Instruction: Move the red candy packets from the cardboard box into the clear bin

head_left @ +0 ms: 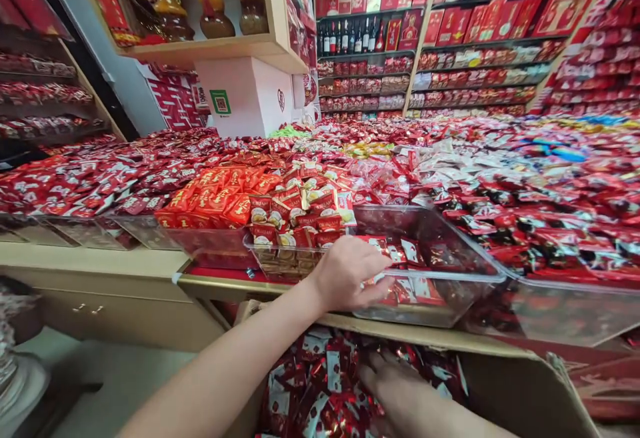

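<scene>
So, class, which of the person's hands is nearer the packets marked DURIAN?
Left. The left hand is just beside the DURIAN packets; the right hand is farther away, below them, inside the cardboard box.

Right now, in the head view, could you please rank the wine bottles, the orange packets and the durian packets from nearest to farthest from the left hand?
From the left hand:
1. Durian packets: just beyond it, to its left.
2. Orange packets: farther left, past the durian packets.
3. Wine bottles: far off at the back, higher up.
</scene>
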`<control>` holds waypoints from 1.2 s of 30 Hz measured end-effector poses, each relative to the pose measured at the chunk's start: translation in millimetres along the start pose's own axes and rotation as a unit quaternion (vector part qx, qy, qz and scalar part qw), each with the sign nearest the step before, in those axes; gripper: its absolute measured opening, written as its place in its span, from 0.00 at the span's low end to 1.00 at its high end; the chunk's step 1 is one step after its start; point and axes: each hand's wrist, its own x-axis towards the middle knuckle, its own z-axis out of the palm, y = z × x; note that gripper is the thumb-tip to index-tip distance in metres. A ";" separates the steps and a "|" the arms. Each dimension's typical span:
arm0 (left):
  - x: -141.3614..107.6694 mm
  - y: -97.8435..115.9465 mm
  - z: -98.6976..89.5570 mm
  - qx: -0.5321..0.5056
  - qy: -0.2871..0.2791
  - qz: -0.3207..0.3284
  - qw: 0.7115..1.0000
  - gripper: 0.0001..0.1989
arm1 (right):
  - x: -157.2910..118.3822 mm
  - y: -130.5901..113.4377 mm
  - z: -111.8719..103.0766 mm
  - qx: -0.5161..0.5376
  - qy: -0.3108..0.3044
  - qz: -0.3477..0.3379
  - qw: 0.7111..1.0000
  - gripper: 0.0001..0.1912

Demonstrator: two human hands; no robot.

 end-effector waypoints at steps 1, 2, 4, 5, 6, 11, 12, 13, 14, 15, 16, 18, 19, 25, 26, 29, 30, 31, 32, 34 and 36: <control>-1.0 1.7 3.1 0.003 0.001 -0.014 1.000 0.09 | 9.5 4.3 16.7 -0.036 -0.015 0.024 0.999 0.40; -1.1 2.8 5.3 0.003 -0.002 -0.022 1.000 0.09 | 17.1 8.6 28.8 -0.072 -0.031 0.040 0.996 0.46; 0.0 3.9 7.5 0.005 -0.006 -0.039 0.999 0.11 | 26.0 15.7 41.1 -0.113 -0.046 0.055 0.991 0.51; 0.7 4.2 7.5 0.007 -0.008 -0.046 0.999 0.11 | 27.8 17.9 42.9 -0.119 -0.047 0.062 0.990 0.52; 1.4 4.5 7.0 0.007 -0.010 -0.052 0.999 0.12 | 28.4 19.1 42.8 -0.121 -0.051 0.068 0.989 0.52; 2.9 6.2 2.0 -0.004 -0.040 -0.067 0.997 0.13 | 21.6 11.1 38.0 -0.133 -0.027 0.061 0.989 0.49; 3.2 6.6 1.0 -0.008 -0.046 -0.070 0.996 0.13 | 19.1 8.2 38.5 -0.139 -0.011 0.061 0.988 0.44; 3.4 7.0 0.2 -0.012 -0.051 -0.072 0.996 0.13 | 16.4 5.6 39.5 -0.142 0.003 0.060 0.988 0.38; 3.7 7.4 -0.6 -0.016 -0.055 -0.074 0.996 0.13 | 13.7 3.4 40.8 -0.138 0.008 0.059 0.989 0.32; 4.0 7.6 -1.2 -0.020 -0.058 -0.076 0.995 0.13 | 11.1 1.9 42.0 -0.128 0.004 0.059 0.990 0.30; 4.2 7.8 -1.8 -0.024 -0.061 -0.078 0.995 0.12 | 8.7 1.0 42.6 -0.111 -0.007 0.055 0.992 0.30; 4.1 7.6 -2.9 -0.036 -0.062 -0.081 0.994 0.12 | 4.0 0.9 39.4 -0.072 -0.032 0.037 0.996 0.27; 3.8 7.3 -3.5 -0.042 -0.060 -0.081 0.994 0.11 | 1.5 1.1 34.4 -0.046 -0.031 0.023 0.998 0.23; -1.0 5.7 -9.5 -0.170 -0.010 -0.102 0.980 0.14 | -20.8 -9.8 -55.5 0.241 0.212 -0.112 0.940 0.05; -1.2 5.6 -11.0 -0.212 -0.002 -0.118 0.970 0.16 | -22.4 -13.5 -74.9 0.277 0.291 -0.119 0.908 0.06; 0.2 4.6 -15.9 -0.287 -0.004 -0.172 0.942 0.25 | -13.7 -21.4 -121.1 0.345 0.453 -0.137 0.811 0.06; 1.0 4.0 -17.4 -0.295 -0.006 -0.185 0.937 0.30 | -6.6 -22.3 -130.7 0.351 0.476 -0.139 0.794 0.06; 1.9 3.5 -18.6 -0.299 -0.008 -0.194 0.934 0.35 | 1.5 -22.3 -137.2 0.345 0.492 -0.136 0.788 0.06; 2.5 3.1 -19.6 -0.300 -0.009 -0.197 0.933 0.37 | 9.7 -21.7 -141.1 0.328 0.507 -0.125 0.787 0.05; 3.3 2.9 -20.4 -0.287 -0.007 -0.205 0.936 0.34 | 23.3 -19.6 -143.8 0.287 0.540 -0.089 0.787 0.05; 3.2 3.7 -19.9 -0.275 -0.015 -0.227 0.934 0.26 | 29.2 -16.8 -144.3 0.283 0.547 -0.068 0.785 0.06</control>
